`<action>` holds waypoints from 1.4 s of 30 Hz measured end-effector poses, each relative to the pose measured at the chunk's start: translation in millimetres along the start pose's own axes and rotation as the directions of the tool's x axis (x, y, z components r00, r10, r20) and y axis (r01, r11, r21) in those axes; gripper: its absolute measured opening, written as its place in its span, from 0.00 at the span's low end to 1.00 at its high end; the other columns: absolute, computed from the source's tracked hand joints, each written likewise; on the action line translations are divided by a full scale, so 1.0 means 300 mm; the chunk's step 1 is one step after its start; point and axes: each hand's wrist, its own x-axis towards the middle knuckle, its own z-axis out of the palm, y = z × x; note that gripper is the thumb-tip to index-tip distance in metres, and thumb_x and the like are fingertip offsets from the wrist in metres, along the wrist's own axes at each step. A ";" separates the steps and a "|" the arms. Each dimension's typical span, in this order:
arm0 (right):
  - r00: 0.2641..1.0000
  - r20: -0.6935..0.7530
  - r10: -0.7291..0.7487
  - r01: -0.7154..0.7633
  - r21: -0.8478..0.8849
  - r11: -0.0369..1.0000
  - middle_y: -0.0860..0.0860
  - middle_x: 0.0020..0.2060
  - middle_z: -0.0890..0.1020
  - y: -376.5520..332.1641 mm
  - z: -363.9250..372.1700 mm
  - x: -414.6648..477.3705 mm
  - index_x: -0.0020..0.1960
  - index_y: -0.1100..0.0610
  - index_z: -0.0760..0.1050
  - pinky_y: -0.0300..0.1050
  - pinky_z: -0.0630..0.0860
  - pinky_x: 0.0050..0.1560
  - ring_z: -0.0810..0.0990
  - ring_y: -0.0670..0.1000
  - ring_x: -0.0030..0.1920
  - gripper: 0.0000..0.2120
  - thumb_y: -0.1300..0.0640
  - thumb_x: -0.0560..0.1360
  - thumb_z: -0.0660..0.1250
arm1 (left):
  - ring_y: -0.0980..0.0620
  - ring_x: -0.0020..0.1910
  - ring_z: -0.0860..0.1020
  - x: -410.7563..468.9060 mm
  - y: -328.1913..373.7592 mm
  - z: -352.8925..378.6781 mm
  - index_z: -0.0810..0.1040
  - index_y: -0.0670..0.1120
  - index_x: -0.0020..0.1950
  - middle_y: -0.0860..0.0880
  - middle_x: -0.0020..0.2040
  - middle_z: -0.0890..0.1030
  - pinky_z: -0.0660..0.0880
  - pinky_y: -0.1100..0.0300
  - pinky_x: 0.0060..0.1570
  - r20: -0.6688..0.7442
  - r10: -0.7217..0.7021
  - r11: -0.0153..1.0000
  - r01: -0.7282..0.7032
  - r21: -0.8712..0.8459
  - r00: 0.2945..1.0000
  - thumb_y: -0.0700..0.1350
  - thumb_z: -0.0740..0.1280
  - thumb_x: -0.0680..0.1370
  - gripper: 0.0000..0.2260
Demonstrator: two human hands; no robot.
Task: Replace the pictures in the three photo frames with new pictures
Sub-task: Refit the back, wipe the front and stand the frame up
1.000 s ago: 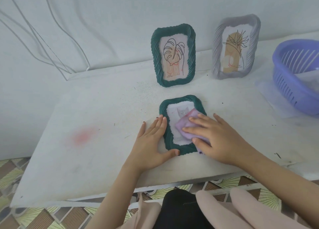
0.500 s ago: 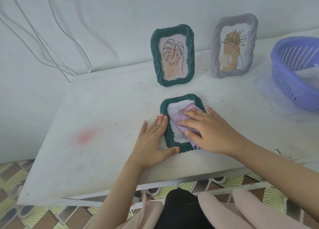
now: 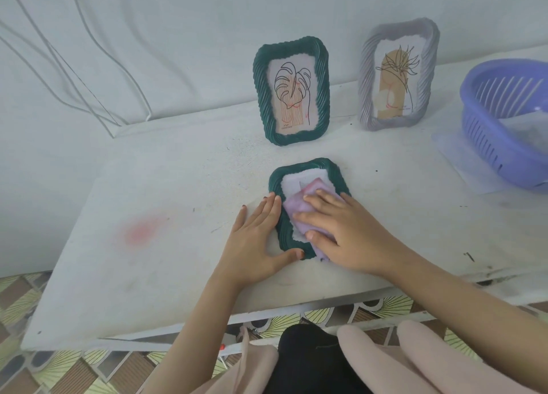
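Note:
A dark green photo frame (image 3: 308, 168) lies flat, face up, on the white table (image 3: 166, 203). My right hand (image 3: 350, 230) presses a lilac cloth (image 3: 299, 209) onto its glass and covers most of the picture. My left hand (image 3: 255, 239) lies flat against the frame's left edge, with the thumb at its lower corner. Behind it, a second green frame (image 3: 292, 92) with a leaf drawing stands upright. To the right of that stands a grey frame (image 3: 398, 74) with a plant drawing, leaning on the wall.
A purple slotted basket (image 3: 501, 129) sits at the table's right on a clear plastic sheet (image 3: 450, 153). White cables (image 3: 89, 76) hang on the wall at the left. A pink stain (image 3: 139, 230) marks the table's left side. Patterned floor tiles show below the front edge.
My right hand has slid the lilac cloth a little to the left and down over the glass of the flat frame. My left hand has stayed at the frame's edge.

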 end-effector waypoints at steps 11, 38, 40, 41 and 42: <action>0.942 -0.069 0.330 -0.317 0.153 0.936 0.54 0.59 0.72 0.017 -0.050 -0.098 0.56 0.37 0.77 0.45 0.66 0.55 0.71 0.55 0.55 0.14 0.45 0.75 0.57 | 0.64 0.74 0.43 -0.001 0.000 -0.002 0.44 0.52 0.76 0.60 0.73 0.42 0.36 0.58 0.73 0.005 -0.011 1.000 0.011 -0.024 1.000 0.73 0.53 0.65 0.46; 0.825 -0.473 0.309 -0.454 -0.229 0.861 0.61 0.71 0.64 0.107 -0.048 -0.021 0.59 0.55 0.76 0.66 0.45 0.68 0.62 0.63 0.71 0.18 0.58 0.69 0.68 | 0.66 0.71 0.39 -0.005 0.005 -0.008 0.47 0.57 0.76 0.56 0.76 0.45 0.35 0.58 0.73 0.022 -0.078 0.987 0.081 -0.137 0.997 0.74 0.57 0.62 0.47; 0.844 -0.444 0.302 -0.433 -0.231 0.872 0.59 0.65 0.73 0.080 -0.025 -0.009 0.60 0.55 0.75 0.68 0.49 0.68 0.70 0.60 0.66 0.18 0.57 0.70 0.67 | 0.67 0.71 0.39 -0.005 0.007 -0.011 0.47 0.57 0.76 0.56 0.77 0.46 0.35 0.59 0.73 0.028 -0.085 0.986 0.088 -0.142 0.996 0.74 0.58 0.62 0.47; 0.847 -0.441 0.298 -0.424 -0.221 0.878 0.57 0.59 0.78 0.071 -0.014 -0.003 0.59 0.56 0.76 0.67 0.56 0.66 0.75 0.59 0.61 0.17 0.56 0.70 0.65 | 0.67 0.70 0.40 -0.006 0.008 -0.013 0.47 0.58 0.76 0.55 0.77 0.46 0.36 0.59 0.73 0.029 -0.086 0.985 0.090 -0.144 0.996 0.74 0.58 0.61 0.47; 0.845 -0.447 0.294 -0.419 -0.210 0.883 0.56 0.52 0.82 0.063 -0.007 -0.002 0.58 0.56 0.77 0.63 0.64 0.62 0.78 0.59 0.54 0.17 0.56 0.70 0.64 | 0.68 0.70 0.40 -0.006 0.009 -0.014 0.47 0.58 0.75 0.56 0.77 0.47 0.36 0.59 0.73 0.030 -0.088 0.985 0.091 -0.148 0.996 0.74 0.58 0.61 0.47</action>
